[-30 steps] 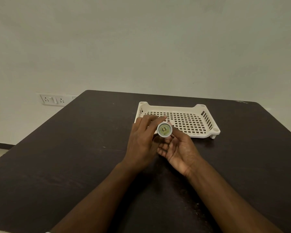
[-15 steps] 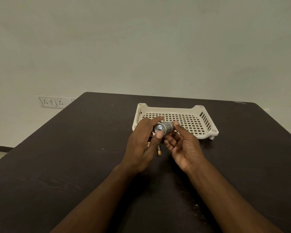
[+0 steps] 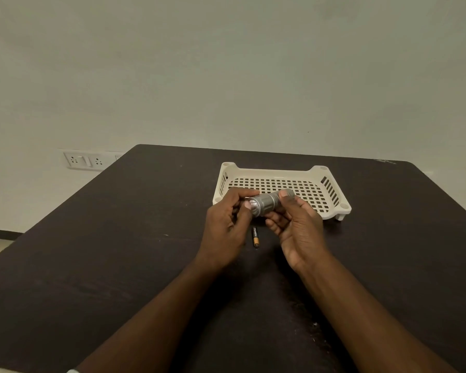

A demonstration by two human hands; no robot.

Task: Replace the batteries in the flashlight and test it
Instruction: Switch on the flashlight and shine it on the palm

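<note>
1 second ago the flashlight (image 3: 267, 202) faced the camera end-on, its round lens showing between both hands. It has since turned to lie crosswise in front of the tray (image 3: 331, 184), its grey ribbed barrel now seen from the side. The left hand (image 3: 226, 224) now grips the lens end with thumb and fingers; the right hand (image 3: 296, 224) has closed over the tail end. A battery (image 3: 255, 236), hidden then, now shows on the bench (image 3: 119, 251) below the flashlight.

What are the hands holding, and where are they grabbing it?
The flashlight: left hand pinches its left end, right hand grips its right end.
</note>
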